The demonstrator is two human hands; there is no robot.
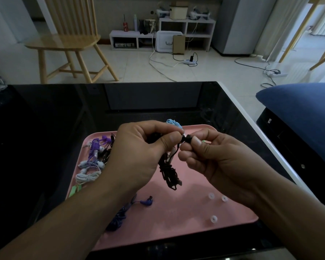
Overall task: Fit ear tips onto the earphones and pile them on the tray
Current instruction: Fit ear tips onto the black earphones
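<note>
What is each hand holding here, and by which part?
Left hand pinches the black earphone at its bud end, cord dangling. Right hand pinches a black ear tip against that bud.

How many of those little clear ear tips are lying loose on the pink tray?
3: clear ear tips near the tray's front right corner, one beside another, the third nearer the front edge. The hands could hide more.
</note>
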